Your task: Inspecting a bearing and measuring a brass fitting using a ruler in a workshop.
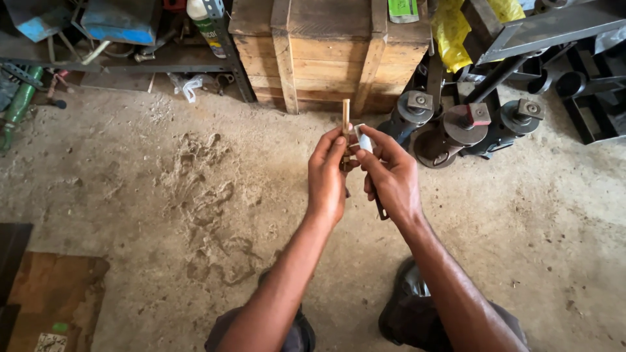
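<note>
My left hand pinches a thin brass-coloured rod and holds it upright, its top end sticking out above my fingers. My right hand touches the rod from the right and grips a small white piece between thumb and fingers. A dark slim tool hangs below my right palm. Both hands meet over a dusty concrete floor. What the white piece is cannot be told.
A wooden crate stands ahead. Dark metal machine parts with round heads sit right of it. A metal shelf frame with cans and clutter is at the far left. A brown board lies at the lower left. My knees are below.
</note>
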